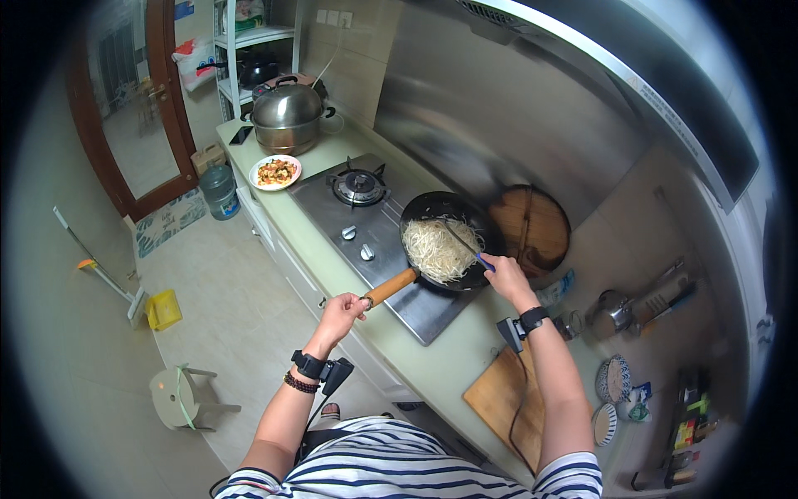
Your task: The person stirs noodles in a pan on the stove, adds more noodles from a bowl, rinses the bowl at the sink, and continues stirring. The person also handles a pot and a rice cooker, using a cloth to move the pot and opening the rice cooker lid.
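A black wok point(439, 205) sits on the right burner of the stove, filled with pale bean sprouts point(436, 251). Its wooden handle point(391, 288) points down and left toward me. At the tip of that handle, my left hand point(339, 317) is closed, fingers pinched around the end. My right hand point(507, 281) grips the blue handle of a spatula point(468, 239) from the wok's right side. The spatula's dark shaft reaches over the sprouts, and its head is hard to make out among them.
A plate of colourful cooked food point(275, 172) and a large steel steamer pot point(287, 115) stand left of the free burner point(359, 185). Behind the wok leans a round wooden lid point(532, 229). A cutting board point(505, 397) and bowls point(613, 379) lie to the right.
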Available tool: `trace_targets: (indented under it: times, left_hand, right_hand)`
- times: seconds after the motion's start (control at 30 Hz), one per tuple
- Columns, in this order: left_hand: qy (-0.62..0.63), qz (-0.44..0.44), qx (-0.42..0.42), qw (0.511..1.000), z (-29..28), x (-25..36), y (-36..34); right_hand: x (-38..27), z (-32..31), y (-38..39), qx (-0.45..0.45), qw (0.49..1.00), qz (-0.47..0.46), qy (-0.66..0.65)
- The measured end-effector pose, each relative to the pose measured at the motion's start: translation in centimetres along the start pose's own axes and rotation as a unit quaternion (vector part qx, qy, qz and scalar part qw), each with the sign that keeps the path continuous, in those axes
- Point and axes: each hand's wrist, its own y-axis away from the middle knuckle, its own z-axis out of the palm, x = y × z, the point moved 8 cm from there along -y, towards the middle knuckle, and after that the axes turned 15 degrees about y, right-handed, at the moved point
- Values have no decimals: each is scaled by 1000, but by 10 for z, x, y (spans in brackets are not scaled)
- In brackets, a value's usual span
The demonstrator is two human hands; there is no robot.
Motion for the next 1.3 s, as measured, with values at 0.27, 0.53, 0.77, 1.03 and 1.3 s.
trace_targets:
  times: [0.27,0.53,0.77,1.03,1.3]
  left_hand:
    - [-14,-2,-8,1000,0,1,-1]
    - [-23,-6,-8,1000,0,2,0]
    - [-38,-17,-3,999,2,5,5]
    - [-29,-17,-8,999,1,-1,2]
    - [-11,9,1,1000,0,0,0]
  right_hand:
    - [-30,-107,28,137,953,-145,227]
    - [-55,-150,26,113,918,-280,258]
    - [-77,-144,-7,133,881,-358,280]
    - [-113,-64,-59,59,830,-270,484]
    - [-37,-120,-11,-45,943,-128,303]
